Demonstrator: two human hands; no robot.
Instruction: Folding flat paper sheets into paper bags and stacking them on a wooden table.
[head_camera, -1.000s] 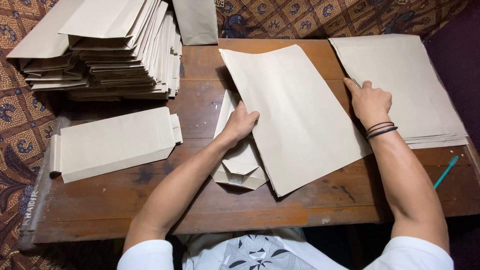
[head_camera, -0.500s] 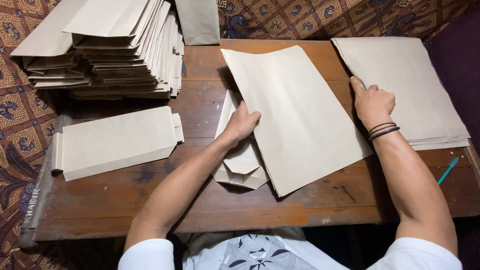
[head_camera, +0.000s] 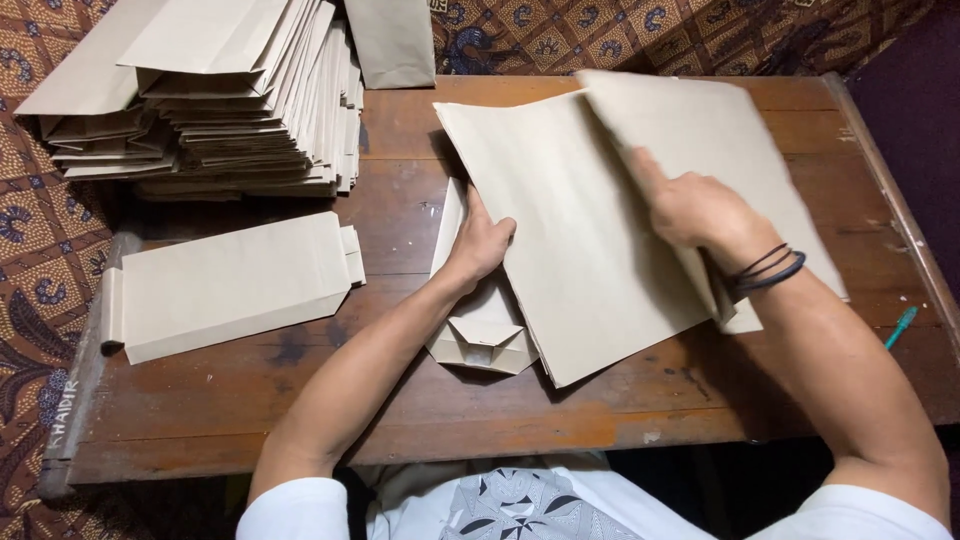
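Top sheet (head_camera: 720, 150) gripped w/ closed fingers by right hand (head_camera: 700, 210) at 2 o'clock; sheet (head_camera: 570, 230) edge pinned by left hand (head_camera: 480, 240), fingers curled. Risk: sheet dragged askew if pin slackened

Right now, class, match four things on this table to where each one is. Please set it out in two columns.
1 stack of paper bags
2 single flat bag
3 left hand
4 right hand

A at the table's left edge
B on a loose sheet
C far left corner
D at the left edge of the large sheet

1-C, 2-A, 3-D, 4-B
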